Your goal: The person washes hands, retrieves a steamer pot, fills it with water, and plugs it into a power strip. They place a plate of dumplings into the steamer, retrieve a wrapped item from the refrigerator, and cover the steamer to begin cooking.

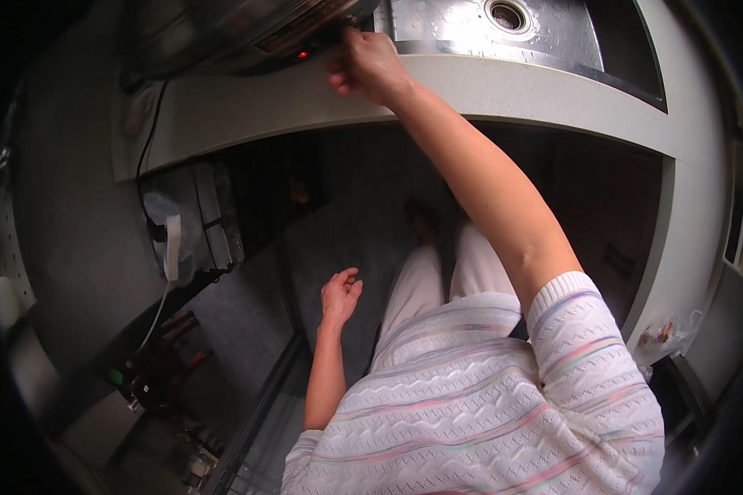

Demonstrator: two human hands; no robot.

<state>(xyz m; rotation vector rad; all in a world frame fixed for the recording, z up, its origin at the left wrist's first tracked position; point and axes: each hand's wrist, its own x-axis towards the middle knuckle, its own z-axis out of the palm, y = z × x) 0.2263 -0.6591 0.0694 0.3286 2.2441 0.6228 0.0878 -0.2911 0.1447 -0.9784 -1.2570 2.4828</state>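
At the top of the view my right hand (371, 65) reaches over the edge of the white counter (470, 80) to the front of a dark, shiny appliance (241, 43). Its fingertips are against or very near the appliance's front, where a small red light glows beside them; what they touch is hidden, and I cannot tell whether they grip anything. A stainless steel sink (452, 21) with a round drain lies just right of that hand. My left hand (340, 297) hangs low beside my body, empty, its fingers loosely bent and apart.
A white power strip (173, 247) with a black plug hangs at the left, its cable trailing down. Near it are plastic-wrapped items on a rack. A dark-framed glass panel (260, 402) stands at the lower left. A clear plastic bag (665, 334) lies at the right.
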